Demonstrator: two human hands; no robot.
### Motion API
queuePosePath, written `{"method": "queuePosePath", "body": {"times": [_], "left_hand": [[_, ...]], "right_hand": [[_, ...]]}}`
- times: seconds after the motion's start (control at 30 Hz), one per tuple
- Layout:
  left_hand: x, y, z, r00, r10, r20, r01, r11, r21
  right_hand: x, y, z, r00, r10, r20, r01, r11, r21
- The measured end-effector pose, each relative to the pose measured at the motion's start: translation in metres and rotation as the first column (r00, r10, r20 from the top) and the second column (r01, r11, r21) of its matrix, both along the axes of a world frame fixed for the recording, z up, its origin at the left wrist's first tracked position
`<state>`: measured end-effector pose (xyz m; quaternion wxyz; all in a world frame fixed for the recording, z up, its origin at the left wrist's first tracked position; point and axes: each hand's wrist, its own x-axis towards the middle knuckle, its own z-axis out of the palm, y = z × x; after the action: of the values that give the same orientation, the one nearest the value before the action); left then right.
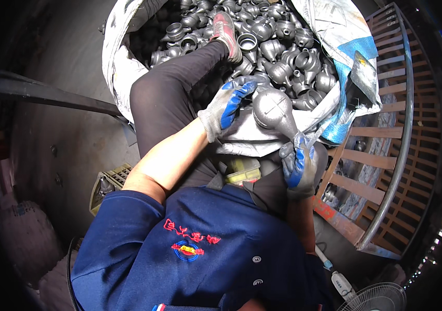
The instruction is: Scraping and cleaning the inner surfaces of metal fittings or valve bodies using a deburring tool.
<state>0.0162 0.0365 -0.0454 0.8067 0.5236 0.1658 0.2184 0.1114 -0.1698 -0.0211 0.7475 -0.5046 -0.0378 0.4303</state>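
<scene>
Between my gloved hands is a dark grey bulb-shaped part (273, 109) with a round body and a tapering neck. My left hand (227, 106) has its fingers closed on the upper end of it. Lower down, my right hand (300, 165) grips the neck end, thumb and fingers pressed together. Both gloves are grey with blue palms. Just beyond the held part, a large white woven sack (123, 59) holds a heap of similar grey parts (278, 49), some showing open round mouths.
My leg reaches into the sack, its red shoe (223, 31) on the heap. A slatted metal rack (406, 109) stands at right. A yellow container (244, 173) is near my lap, a yellowish crate (98, 194) at left. A fan (379, 298) and a white power strip (341, 284) are lower right.
</scene>
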Motion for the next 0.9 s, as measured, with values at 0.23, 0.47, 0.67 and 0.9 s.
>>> {"method": "queuePosePath", "body": {"times": [0.23,0.47,0.67,0.9], "left_hand": [[-0.002,0.004,-0.03,0.995,0.034,-0.098,-0.037,0.999,-0.024],[-0.011,0.009,-0.038,0.993,0.015,-0.116,0.087,0.566,0.82],[-0.006,-0.002,-0.01,0.992,-0.118,-0.046,0.12,0.762,0.637],[0.002,-0.036,0.032,0.855,-0.455,-0.249,0.351,0.86,-0.37]], "right_hand": [[-0.006,0.016,0.029,0.976,-0.056,0.208,0.09,0.983,-0.157],[-0.009,0.016,0.036,0.951,-0.003,0.309,0.036,0.994,-0.1],[0.005,0.007,0.039,0.868,0.092,0.487,-0.055,0.994,-0.09],[0.025,-0.019,0.091,0.706,0.171,0.687,0.042,0.958,-0.282]]}}
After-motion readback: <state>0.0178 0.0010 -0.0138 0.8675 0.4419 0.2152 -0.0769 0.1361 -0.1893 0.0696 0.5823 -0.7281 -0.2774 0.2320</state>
